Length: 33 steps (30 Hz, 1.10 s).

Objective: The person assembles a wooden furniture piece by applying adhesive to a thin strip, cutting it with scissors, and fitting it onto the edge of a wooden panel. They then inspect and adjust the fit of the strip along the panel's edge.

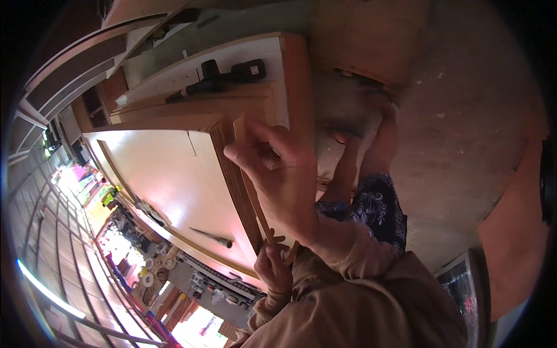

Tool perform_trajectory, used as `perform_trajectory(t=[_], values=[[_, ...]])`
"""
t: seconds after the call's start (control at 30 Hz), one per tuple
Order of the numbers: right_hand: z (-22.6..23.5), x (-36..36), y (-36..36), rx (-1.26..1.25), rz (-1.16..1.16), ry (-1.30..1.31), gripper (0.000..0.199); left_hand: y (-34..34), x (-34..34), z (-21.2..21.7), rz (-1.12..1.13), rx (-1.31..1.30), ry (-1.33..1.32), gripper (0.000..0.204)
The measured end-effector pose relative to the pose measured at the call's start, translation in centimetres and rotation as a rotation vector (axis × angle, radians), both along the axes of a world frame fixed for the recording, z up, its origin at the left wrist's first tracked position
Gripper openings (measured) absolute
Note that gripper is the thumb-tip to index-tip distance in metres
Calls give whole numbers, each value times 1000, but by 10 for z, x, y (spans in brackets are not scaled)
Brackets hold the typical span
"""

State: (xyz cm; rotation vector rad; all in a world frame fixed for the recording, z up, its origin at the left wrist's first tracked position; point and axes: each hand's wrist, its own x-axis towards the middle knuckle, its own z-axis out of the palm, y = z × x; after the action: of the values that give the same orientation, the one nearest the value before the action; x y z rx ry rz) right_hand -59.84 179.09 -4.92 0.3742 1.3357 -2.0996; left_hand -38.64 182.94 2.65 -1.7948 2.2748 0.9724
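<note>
Two-handed, worked at a large stack of white-faced boards. Had a thin wooden strip along the stack's right edge, and a black power tool beyond its far edge. Curled the right hand loosely beside the stack's far right corner; could not tell if gripping. Closed the left hand on the strip by the stack's near corner. Saw a tapered metal cone on the stack's white face.
</note>
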Motion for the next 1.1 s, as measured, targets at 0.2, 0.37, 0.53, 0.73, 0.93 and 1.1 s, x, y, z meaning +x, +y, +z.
perform_trajectory(t=[0.2, 0.37, 0.53, 0.73, 0.93, 1.1], values=[[-8, 7, -10, -83, -87, -18, 37, 6, -2, -4, 42, -40, -51, 46], [-11, 8, -18, -100, -177, 79, 38, 3, 9, -5, -29, -93, -113, 41], [-9, 10, -20, -137, -190, 28, 39, 0, 28, -10, -34, -47, -61, 36], [-9, 11, -20, -211, -219, -18, 40, -2, 35, -8, -121, -50, -50, 29], [-11, 9, -19, -138, -203, 66, 39, 0, 36, -5, -94, -18, -47, 26], [-10, 6, -18, -115, -202, 83, 36, -1, 42, -6, -80, 11, 39, 25]])
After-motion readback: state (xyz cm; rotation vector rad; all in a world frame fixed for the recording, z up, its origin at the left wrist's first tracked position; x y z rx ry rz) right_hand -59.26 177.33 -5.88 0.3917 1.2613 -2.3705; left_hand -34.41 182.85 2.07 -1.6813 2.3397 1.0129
